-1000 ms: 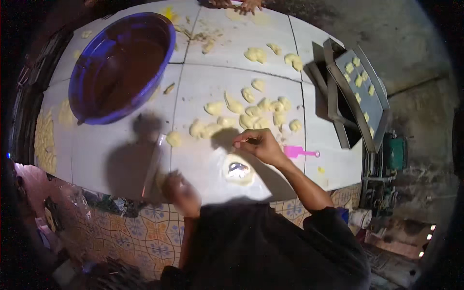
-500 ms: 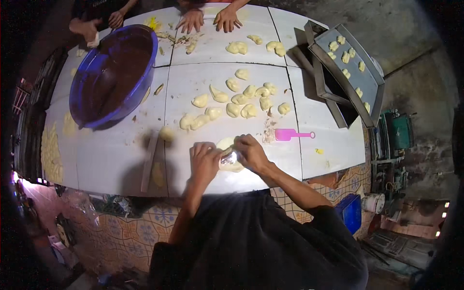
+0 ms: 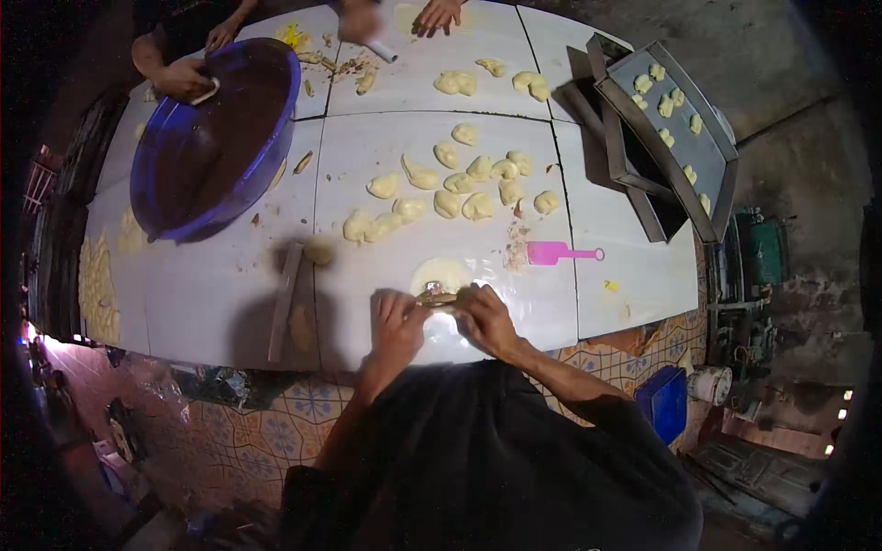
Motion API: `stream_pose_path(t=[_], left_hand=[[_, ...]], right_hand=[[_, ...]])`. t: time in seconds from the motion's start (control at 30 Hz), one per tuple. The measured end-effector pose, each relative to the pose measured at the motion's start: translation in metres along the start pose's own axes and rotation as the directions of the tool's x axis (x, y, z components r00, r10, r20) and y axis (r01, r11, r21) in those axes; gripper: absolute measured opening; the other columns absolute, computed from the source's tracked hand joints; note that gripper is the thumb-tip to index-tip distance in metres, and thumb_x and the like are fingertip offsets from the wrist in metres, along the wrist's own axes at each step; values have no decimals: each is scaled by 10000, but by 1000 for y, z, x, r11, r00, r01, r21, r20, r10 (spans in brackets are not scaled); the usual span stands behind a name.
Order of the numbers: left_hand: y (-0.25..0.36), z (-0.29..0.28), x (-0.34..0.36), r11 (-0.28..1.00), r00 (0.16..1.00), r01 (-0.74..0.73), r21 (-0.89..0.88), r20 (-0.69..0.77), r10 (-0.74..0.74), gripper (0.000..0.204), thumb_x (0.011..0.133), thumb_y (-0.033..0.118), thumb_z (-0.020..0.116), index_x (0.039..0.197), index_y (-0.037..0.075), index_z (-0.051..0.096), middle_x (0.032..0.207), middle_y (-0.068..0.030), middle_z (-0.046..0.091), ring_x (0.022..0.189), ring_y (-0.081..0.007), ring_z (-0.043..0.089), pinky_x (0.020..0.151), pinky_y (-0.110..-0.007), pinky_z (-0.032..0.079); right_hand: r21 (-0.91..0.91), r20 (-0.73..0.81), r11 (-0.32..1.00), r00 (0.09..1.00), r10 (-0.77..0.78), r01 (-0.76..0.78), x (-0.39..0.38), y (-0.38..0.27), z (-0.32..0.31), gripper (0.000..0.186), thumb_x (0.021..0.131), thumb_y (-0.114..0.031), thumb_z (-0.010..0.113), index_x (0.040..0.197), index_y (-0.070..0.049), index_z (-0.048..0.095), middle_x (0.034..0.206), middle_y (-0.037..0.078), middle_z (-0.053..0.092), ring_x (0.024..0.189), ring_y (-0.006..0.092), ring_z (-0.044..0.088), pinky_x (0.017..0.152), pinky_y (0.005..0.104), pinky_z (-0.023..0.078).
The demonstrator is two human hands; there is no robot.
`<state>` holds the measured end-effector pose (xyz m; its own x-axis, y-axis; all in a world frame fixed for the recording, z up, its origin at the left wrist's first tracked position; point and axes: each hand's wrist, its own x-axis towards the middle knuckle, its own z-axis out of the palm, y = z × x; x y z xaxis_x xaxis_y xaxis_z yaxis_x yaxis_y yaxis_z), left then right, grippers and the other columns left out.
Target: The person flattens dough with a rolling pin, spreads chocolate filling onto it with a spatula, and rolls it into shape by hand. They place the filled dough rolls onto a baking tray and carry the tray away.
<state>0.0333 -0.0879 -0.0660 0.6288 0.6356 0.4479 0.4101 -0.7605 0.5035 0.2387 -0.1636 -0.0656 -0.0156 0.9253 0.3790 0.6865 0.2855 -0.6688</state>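
Note:
A thin flat round of pale dough (image 3: pixel 441 270) lies on the white table in front of me. Its near edge is lifted and rolled over a brownish filling. My left hand (image 3: pixel 401 323) grips the left end of this roll, fingers bent and pressed together. At the right end, my right hand (image 3: pixel 488 319) grips it the same way. Glare on the table hides some of the dough's near side. Beyond my hands, several plump pale dough pieces (image 3: pixel 459 180) lie in a loose group.
A pink scoop (image 3: pixel 548 253) lies to the right. A wooden stick (image 3: pixel 286 303) rests left. At the back left stands a blue tub (image 3: pixel 287 124) of brown filling, a co-worker's hand (image 3: pixel 186 79) over it. Another co-worker's hand (image 3: pixel 438 16) is at the far edge. Metal trays (image 3: pixel 724 202) stand right.
Both my hands have come to the dough's near edge, and that edge is now rolled over the filling. A far co-worker now has a white cylinder; the other's hand has moved over the tub.

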Motion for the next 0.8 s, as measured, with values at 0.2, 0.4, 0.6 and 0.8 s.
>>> stream_pose_path(t=[0.2, 0.4, 0.6, 0.8], left_hand=[[-6, 13, 33, 958, 958, 288, 5, -15, -288, 193, 782, 38, 668, 973, 54, 690, 995, -122, 606, 985, -336, 522, 882, -475, 397], [15, -6, 34, 987, 993, 118, 113, -45, -113, 360, 795, 63, 655, 1153, 18, 657, 1029, -129, 588, 1036, -346, 505, 897, -520, 382], [-28, 26, 2, 989, 986, 81, 124, 134, -97, 365, 832, 70, 674, 1175, -23, 593, 1244, -257, 455, 1170, -388, 451, 962, -557, 385], [3, 25, 25, 915, 925, 249, 317, 201, -321, 705, 930, 341, 594, 1435, -105, 388, 1534, -363, 267, 1466, -480, 214, 1157, -665, 102]], right_hand=[[92, 68, 963, 967, 246, -252, 28, 13, 1, 207, 822, -44, 652, 1017, 2, 702, 1065, 202, 617, 971, 368, 579, 827, 424, 501], [-153, 136, 988, 991, 1, 20, 22, 1, -8, 361, 783, -18, 684, 1134, 38, 622, 1139, 215, 594, 1020, 381, 574, 866, 446, 510], [-172, -86, 975, 988, 129, -142, 24, 11, 8, 324, 793, 4, 700, 1103, 13, 607, 1154, 218, 571, 980, 395, 575, 823, 481, 506], [-403, 157, 887, 938, 310, -226, 16, 9, 31, 674, 1004, -349, 470, 1502, 67, 285, 1584, 300, 227, 1471, 462, 231, 1160, 590, 233]])
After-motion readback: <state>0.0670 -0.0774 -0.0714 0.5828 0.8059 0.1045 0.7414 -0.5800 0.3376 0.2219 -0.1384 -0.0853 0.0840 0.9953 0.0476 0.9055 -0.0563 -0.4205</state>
